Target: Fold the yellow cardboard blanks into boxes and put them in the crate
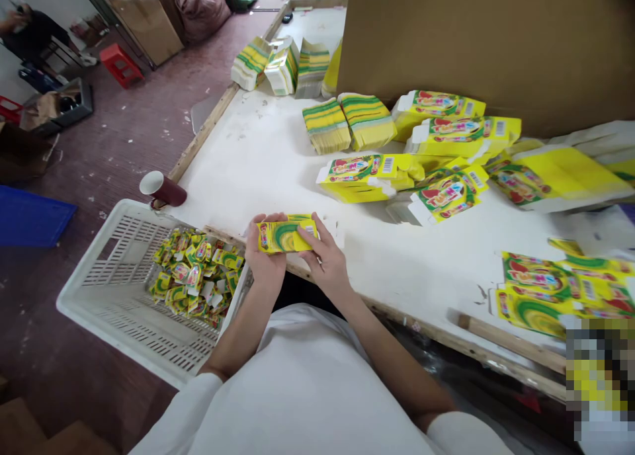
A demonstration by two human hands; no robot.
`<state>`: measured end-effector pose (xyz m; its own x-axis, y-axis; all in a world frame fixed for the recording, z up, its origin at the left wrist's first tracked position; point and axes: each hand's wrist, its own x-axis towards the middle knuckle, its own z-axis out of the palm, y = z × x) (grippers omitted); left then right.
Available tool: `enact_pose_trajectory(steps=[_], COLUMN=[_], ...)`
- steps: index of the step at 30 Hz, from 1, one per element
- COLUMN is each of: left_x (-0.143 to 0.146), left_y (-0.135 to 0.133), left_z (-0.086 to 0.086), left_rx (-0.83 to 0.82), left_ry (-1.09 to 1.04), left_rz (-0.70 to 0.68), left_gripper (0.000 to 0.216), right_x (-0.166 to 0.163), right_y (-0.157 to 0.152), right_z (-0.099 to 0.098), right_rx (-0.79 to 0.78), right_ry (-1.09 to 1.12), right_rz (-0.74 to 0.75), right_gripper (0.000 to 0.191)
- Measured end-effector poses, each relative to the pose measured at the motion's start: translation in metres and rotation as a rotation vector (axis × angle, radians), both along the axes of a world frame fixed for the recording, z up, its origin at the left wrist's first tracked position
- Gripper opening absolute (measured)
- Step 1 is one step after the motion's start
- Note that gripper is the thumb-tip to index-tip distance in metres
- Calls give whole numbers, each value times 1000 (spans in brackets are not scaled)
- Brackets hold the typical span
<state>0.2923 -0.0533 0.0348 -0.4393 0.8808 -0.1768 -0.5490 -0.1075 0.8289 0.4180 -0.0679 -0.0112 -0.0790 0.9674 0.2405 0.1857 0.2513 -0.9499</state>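
Over the table's front edge, a small yellow and green printed carton is held between both hands. My left hand cups it from the left and below, fingers curled behind it. On its right end lie the fingers and thumb of my right hand, pinching it near the barcode. Just left of my hands, a white plastic crate holds many small folded cartons of the same print. Whether the carton in my hands is fully folded I cannot tell.
Stacks of flat cartons and bundles of printed cartons lie on the white table. A dark red mug stands at its left corner. Behind rises a large brown cardboard sheet. A red stool is on the floor.
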Motion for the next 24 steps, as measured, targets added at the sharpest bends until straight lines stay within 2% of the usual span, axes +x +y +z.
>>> enact_pose_trajectory(steps=[3,6,8,10,13,15,18,22,24], left_x=[-3,-6,-4,0,4,-2,-34,-113,-150], left_y=[8,11,10,9,8,7,4,-13,-25], left_z=[10,13,11,8,5,5,10,12,8], left_rx=[34,21,21,34,36,13,-20,-22,-170], left_ry=[-86,-137,-111,-36,28,24,176,470,847], left_rz=[10,-9,-12,-21,-48,-55,21,266,418], left_gripper=[28,26,25,26,27,25,22,22,35], right_x=[8,18,18,11,-3,-9,-3,13,15], right_y=[-1,5,8,9,7,7,12,24,28], right_z=[4,10,12,10,4,-1,-8,-25,-35], right_rx=[56,64,30,-32,-141,-200,-210,-102,-71], right_ry=[-60,-69,-49,23,187,227,140,-223,-447], right_rz=[79,199,208,156,102,152,226,59,33], right_gripper=[35,32,28,27,43,62,80,58,51])
